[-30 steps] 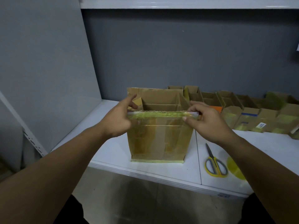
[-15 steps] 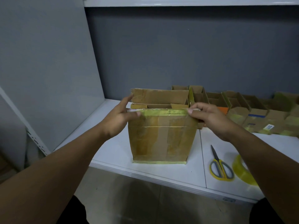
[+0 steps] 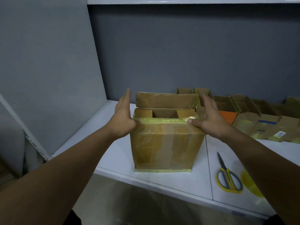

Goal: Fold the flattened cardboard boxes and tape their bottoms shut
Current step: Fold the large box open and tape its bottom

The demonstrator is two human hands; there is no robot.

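Hands: both mine are up at the box top, one per side, neither closed on anything.
Left hand (image 3: 124, 116): flat and wide, fingers straight up, heel pressed to the box's upper left corner.
Box (image 3: 167, 143): stands upright at the near edge of the shelf (image 3: 116, 161), between my hands. Old brown tape runs down its front; yellow tape shows along the bottom edge.
Near flap (image 3: 164, 121): folded down, yellow tape along its crease.
Side flaps (image 3: 142, 113): both turned inward, with a dark gap between them.
Far flap (image 3: 165, 100): upright, not yet folded.
Right hand (image 3: 211, 118): spread wide, thumb on the taped near edge at the right corner, fingers lifted beside the far flap.
Scissors (image 3: 227, 174): lying flat on the shelf, well right of the box, untouched.
Tape roll (image 3: 250, 182): yellow, just right of the scissors, partly hidden by my right forearm.
Done boxes (image 3: 253, 116): a row along the back wall, open tops up.
Progress: I judge this box squared up and three flaps down; the far flap, the seam tape and the cut remain. Whether more flattened boxes wait, I cannot tell.
Change: a second ago both hands pinched the near flap's edge at its ends with the box interior open. Now that flap is down, my fingers have let go and opened, and the view has closed in on the box.
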